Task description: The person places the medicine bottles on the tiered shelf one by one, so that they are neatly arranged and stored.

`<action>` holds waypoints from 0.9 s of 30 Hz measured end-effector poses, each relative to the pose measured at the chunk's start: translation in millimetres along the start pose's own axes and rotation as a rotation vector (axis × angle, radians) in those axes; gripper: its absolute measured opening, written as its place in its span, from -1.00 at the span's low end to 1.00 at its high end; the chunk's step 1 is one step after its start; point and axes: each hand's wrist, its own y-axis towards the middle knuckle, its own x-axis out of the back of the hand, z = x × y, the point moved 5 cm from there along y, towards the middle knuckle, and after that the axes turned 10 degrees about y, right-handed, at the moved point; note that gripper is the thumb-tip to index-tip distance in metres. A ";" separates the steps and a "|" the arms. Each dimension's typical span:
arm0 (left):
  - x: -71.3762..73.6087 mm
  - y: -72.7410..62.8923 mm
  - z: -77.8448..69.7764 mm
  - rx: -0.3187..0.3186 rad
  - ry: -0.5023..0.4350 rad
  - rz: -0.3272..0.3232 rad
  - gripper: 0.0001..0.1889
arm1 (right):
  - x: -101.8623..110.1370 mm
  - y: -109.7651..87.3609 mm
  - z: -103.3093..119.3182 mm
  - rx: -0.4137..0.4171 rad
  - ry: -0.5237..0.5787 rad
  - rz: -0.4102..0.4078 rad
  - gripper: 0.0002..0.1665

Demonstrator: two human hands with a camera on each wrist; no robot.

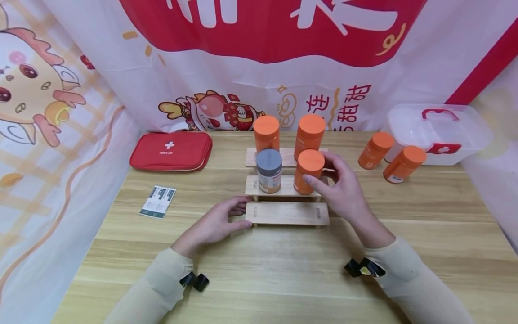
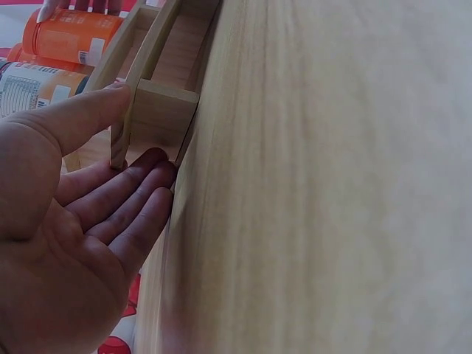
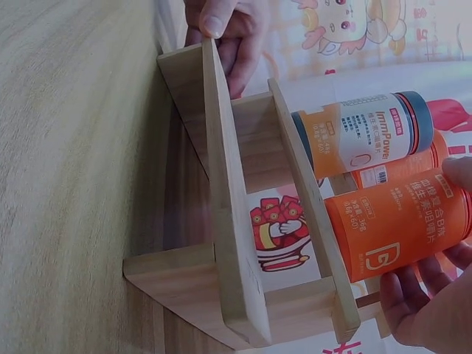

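Note:
A wooden step rack [image 1: 287, 213] with three tiers stands on the table. My left hand [image 1: 221, 220] holds the left end of its lowest tier, thumb on the board's edge and fingers along the side, as the left wrist view shows. On the middle tier, my right hand [image 1: 344, 189] grips an orange supplement bottle [image 3: 398, 217] between thumb and fingers. A grey-lidded bottle [image 1: 269, 172] with a white and orange label stands to its left. Two more orange bottles, one on the left [image 1: 266, 132] and one on the right [image 1: 309, 137], occupy the top tier.
Two orange bottles, a nearer one [image 1: 404, 164] and a farther one [image 1: 375, 150], stand on the right beside a clear-lidded first-aid box [image 1: 441, 130]. At the left lie a red first-aid pouch [image 1: 171, 151] and a small printed card [image 1: 158, 201]. A printed cloth [image 1: 226, 76] hangs behind the table.

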 end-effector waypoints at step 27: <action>0.6 0.9 -2.2 -0.009 0.005 0.000 -0.28 | 68.1 -16.3 9.0 0.136 -0.009 -0.157 -0.45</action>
